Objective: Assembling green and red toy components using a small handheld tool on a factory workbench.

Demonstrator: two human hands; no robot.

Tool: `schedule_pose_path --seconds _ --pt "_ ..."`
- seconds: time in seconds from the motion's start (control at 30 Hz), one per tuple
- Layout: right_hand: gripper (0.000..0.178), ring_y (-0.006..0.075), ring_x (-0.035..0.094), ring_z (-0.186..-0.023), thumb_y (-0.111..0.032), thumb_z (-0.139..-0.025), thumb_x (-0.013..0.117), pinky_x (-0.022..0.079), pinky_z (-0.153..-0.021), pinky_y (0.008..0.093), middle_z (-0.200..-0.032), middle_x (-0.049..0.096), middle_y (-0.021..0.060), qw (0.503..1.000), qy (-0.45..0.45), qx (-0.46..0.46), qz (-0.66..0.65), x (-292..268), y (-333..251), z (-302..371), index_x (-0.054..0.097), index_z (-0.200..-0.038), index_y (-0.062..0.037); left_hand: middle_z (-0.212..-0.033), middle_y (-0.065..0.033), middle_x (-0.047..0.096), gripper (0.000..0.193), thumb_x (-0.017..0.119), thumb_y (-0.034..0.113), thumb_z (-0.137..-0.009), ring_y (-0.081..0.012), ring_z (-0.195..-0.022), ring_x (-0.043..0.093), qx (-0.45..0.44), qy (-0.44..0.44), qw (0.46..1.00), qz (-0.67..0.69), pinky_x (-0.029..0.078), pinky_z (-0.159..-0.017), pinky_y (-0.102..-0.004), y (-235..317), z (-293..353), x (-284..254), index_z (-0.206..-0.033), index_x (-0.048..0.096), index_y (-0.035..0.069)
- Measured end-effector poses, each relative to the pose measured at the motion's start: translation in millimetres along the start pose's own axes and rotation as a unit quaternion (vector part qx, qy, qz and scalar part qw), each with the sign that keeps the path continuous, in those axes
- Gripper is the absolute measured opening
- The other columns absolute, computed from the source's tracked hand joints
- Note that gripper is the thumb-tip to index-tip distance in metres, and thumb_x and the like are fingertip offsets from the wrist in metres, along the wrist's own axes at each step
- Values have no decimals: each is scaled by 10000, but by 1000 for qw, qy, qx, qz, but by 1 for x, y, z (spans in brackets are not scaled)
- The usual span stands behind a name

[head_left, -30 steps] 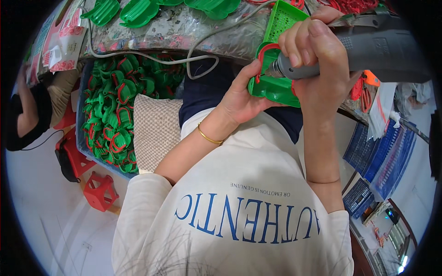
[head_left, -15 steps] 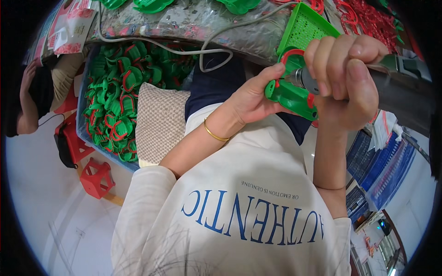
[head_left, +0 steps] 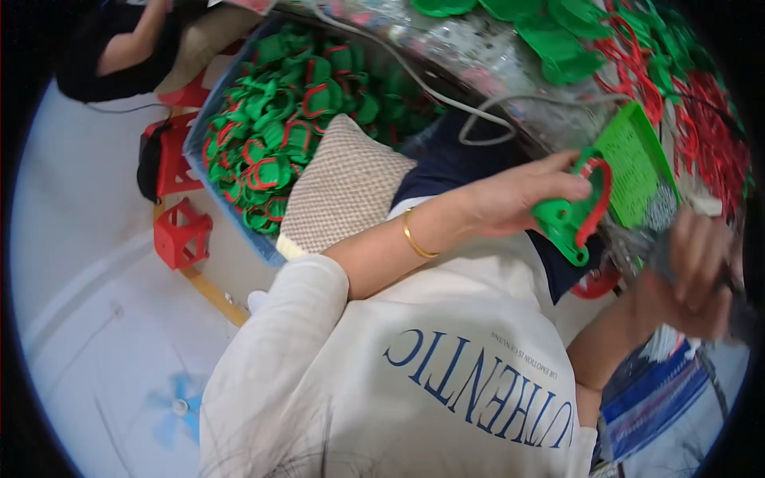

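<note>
My left hand [head_left: 522, 195] grips a green plastic piece [head_left: 562, 227] with a red strap [head_left: 599, 209] curving along it, and a gold bangle [head_left: 414, 235] circles that wrist. Smeared by motion, my right hand [head_left: 697, 275] is closed around a dark power screwdriver [head_left: 743, 320], apart from the green piece. The tool's tip is too blurred to make out. Beside it, small metal screws [head_left: 660, 209] lie at the near end of a bright green perforated tray [head_left: 637, 147].
A blue bin [head_left: 209, 190] full of green-and-red pieces [head_left: 271, 135] stands at my left, a checked cushion [head_left: 351, 179] against it. A grey cable [head_left: 430, 94] crosses the table edge. Red straps [head_left: 709, 135] pile at far right. Red stools [head_left: 182, 239] and another person [head_left: 119, 52] are on the left.
My right hand and the screwdriver have moved off the green piece, over to the right near the screws. My left hand still holds the piece, now turned. The whole view has swung.
</note>
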State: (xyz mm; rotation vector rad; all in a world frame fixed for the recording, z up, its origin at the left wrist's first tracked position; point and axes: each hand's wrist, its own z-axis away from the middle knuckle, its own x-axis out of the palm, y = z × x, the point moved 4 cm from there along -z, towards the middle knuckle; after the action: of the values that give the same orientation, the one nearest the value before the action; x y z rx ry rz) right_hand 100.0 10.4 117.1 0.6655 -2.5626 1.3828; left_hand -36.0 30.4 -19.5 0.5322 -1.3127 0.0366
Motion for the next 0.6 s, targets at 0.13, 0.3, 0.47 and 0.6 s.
schedule_pose_path --seconds 0.13,0.3,0.47,0.6 --pt "312 134 437 -476 -196 -897 576 386 -457 276 -590 463 12 926 358 -116 28 -12 -45 -12 529 -1151 -21 -1232 -130 508 664 601 304 -831 -239 -1057 582 119 22 990 -76 514 -857 -429 65 59 -39 -1368 299 56" --pt "287 151 448 -589 -166 -870 552 353 -549 278 -675 469 36 964 190 25 187 -99 -72 -7 544 -1103 1 -1215 -68 544 527 608 344 -850 -226 -1090 568 249 352 887 -164 498 -903 -458 138 152 -141 -1301 438 131" --pt "518 294 518 -1176 -232 -843 509 329 -1073 394 -1217 561 205 880 386 45 274 -181 -103 42 494 -1232 110 -1238 -71 546 556 584 431 -867 -201 -1137 530 197 550 762 -278 426 -930 -414 143 172 -244 -1286 456 89" --pt "438 291 570 -1102 -184 -888 553 424 -1002 371 -1194 569 208 821 375 28 430 -140 -90 21 505 -1215 102 -1336 -123 489 663 652 349 -829 -242 -1212 460 230 609 580 -489 361 -988 -330 128 161 -264 -1364 408 44"
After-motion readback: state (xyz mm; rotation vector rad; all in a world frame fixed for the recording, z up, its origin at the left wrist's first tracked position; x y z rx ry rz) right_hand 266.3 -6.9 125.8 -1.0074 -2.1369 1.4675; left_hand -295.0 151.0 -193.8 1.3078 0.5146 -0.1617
